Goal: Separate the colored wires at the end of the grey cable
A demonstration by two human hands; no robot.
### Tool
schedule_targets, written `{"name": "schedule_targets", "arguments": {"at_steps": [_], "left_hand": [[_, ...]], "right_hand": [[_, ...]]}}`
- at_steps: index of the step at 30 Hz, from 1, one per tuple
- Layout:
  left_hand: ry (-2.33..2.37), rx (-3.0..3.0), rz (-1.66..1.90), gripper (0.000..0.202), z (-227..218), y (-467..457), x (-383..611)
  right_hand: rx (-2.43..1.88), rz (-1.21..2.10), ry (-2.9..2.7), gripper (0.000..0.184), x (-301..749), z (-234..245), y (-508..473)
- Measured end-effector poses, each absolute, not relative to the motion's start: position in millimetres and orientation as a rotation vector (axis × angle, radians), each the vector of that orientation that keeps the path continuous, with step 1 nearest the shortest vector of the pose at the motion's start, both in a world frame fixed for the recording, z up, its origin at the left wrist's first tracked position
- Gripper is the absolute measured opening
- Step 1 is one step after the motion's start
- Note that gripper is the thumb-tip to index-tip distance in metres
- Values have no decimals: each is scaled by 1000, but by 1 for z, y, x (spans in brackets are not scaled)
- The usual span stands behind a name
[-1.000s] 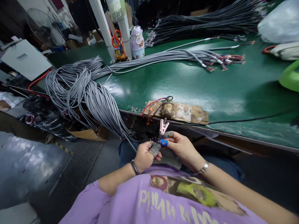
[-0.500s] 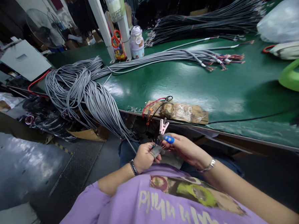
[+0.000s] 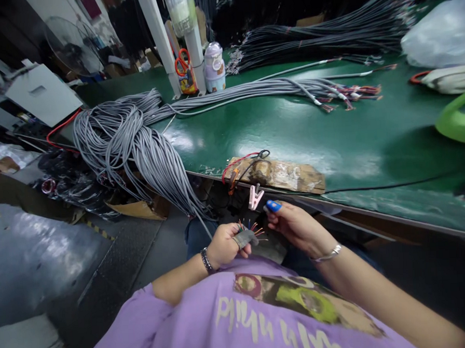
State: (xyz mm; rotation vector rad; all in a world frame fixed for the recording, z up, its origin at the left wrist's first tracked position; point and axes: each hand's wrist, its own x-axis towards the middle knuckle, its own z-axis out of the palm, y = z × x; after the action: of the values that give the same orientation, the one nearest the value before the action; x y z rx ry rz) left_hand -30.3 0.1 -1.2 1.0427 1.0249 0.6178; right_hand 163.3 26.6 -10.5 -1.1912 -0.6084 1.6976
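Note:
My left hand (image 3: 229, 242) is closed around the end of a grey cable, with thin coloured wires (image 3: 254, 228) fanning out past the fingers. A grey covering wraps one of its fingers. To the right of the wires, apart from them, is my right hand (image 3: 291, 223), its thumb and fingers pressed together. A blue cover (image 3: 273, 206) sits on one of its digits; whether anything is pinched there is too small to tell. Just left of the right fingertips, a pink clothes peg (image 3: 255, 197) hangs at the bench edge.
A large bundle of grey cables (image 3: 137, 142) drapes over the front of the green bench (image 3: 332, 137). A wooden board (image 3: 291, 175) lies at its edge, with red and black leads. Behind stand a lidded cup (image 3: 214, 68), orange-handled scissors (image 3: 182, 62) and black cables (image 3: 319, 37).
My right hand has moved away from the wires, to the right and slightly up. The wires now stand spread in the left hand, which has barely moved.

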Motion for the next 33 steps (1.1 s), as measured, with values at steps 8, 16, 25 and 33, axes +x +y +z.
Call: {"name": "schedule_targets", "arguments": {"at_steps": [8, 16, 25, 33], "left_hand": [[894, 955, 714, 47, 8, 15, -28], [878, 876, 690, 52, 23, 27, -20], [859, 859, 659, 54, 19, 30, -14], [902, 873, 665, 57, 19, 27, -14]], "right_hand": [[-1041, 1883, -749, 47, 150, 7, 41], [-1233, 1285, -1060, 63, 132, 6, 43], [-1021, 1676, -602, 53, 125, 13, 50], [-974, 1812, -584, 55, 128, 17, 45]]}}
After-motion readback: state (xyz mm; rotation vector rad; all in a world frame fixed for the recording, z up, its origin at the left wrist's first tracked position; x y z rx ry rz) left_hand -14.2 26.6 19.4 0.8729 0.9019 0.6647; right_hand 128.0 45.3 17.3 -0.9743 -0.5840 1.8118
